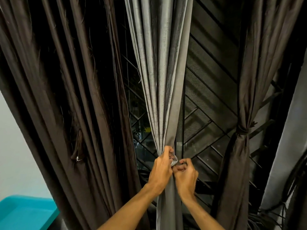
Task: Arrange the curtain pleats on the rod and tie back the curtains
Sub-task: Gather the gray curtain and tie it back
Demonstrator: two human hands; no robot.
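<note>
Left hand (162,170) grips gathered grey curtain (159,80); right hand (186,177) curled alongside.

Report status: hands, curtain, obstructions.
Left hand grips gathered grey curtain. Right hand curled beside it, grip unclear. Right-side brown curtain already tied. Nothing blocking.

Left grip (162,165) and right grip (186,175) side by side, fingers (168,149) curled

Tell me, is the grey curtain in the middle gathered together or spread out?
Gathered. The grey curtain narrows downward into a tight bunch, which the left hand grips. Whether it is tied yet, I cannot tell.
</note>
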